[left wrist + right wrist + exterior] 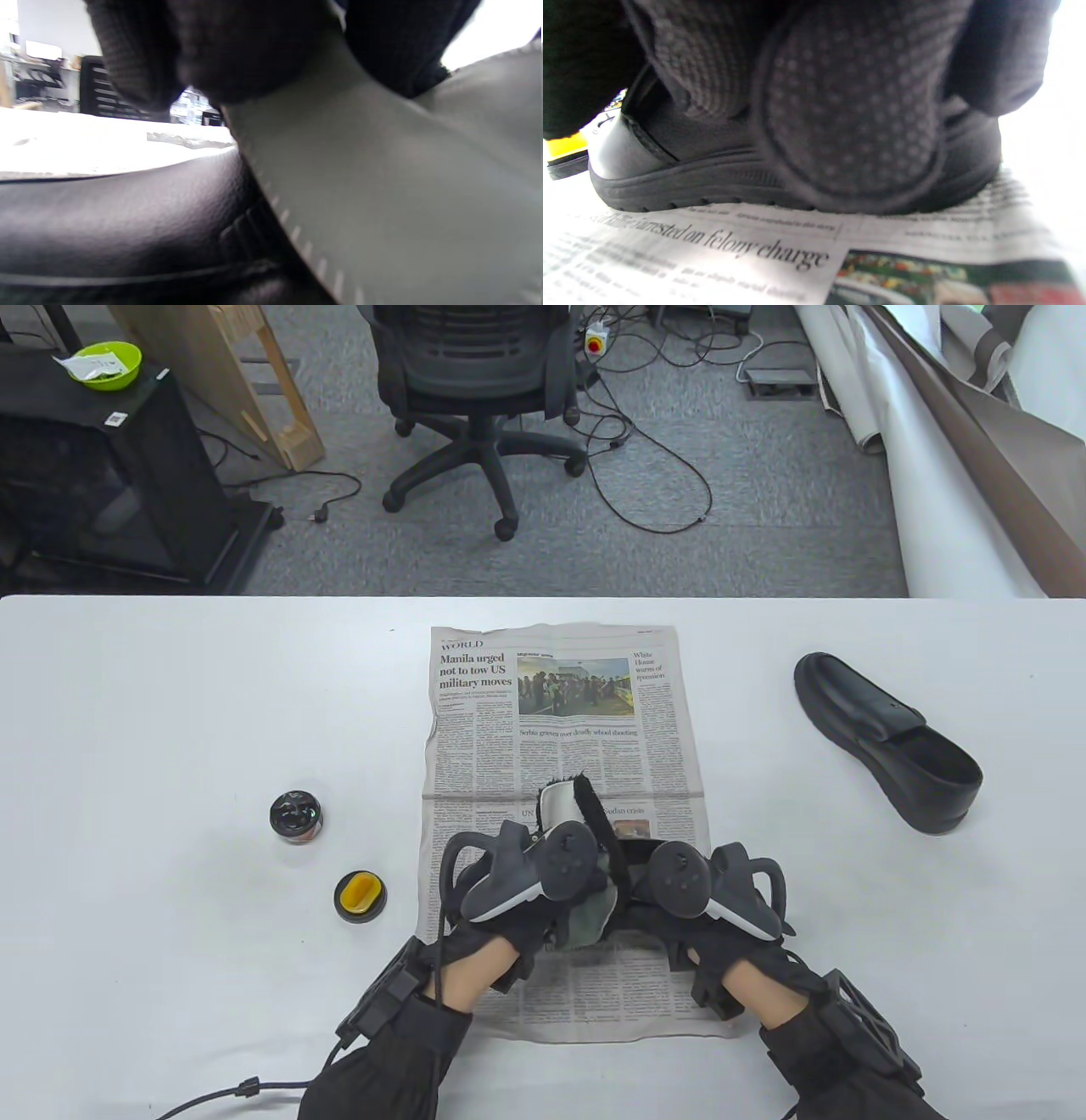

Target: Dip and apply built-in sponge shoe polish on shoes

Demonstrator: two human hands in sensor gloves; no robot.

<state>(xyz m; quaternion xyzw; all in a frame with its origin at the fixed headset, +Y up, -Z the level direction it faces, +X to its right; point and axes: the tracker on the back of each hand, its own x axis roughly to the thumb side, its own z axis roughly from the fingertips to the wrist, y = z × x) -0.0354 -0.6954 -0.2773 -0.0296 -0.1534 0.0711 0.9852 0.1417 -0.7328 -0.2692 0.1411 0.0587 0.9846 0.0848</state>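
Black shoe (pixel 683 169) is gripped on the newspaper (pixel 560 712) by the right hand (pixel 704 899). A grey cloth (pixel 556 806) is pinched against it by the left hand (pixel 517 891); the second shoe (pixel 891 751) sits at 2 o'clock.

We see an office chair (pixel 475 381) on the grey carpet beyond the table. A green bowl (pixel 105 364) sits on a black cabinet (pixel 110 466), perhaps holding paper.

- Two black shoes: one (pixel 887 742) lying out on the counter (pixel 170 712) at the right, one (pixel 683 169) on the newspaper under the hands.
- One newspaper (pixel 560 712).
- One round black polish tin (pixel 295 816).
- One black lid with a yellow sponge (pixel 361 896).
- One pale cloth (pixel 560 806) edged in black fuzz.
- Two gloved hands: left (pixel 509 899), right (pixel 713 899).
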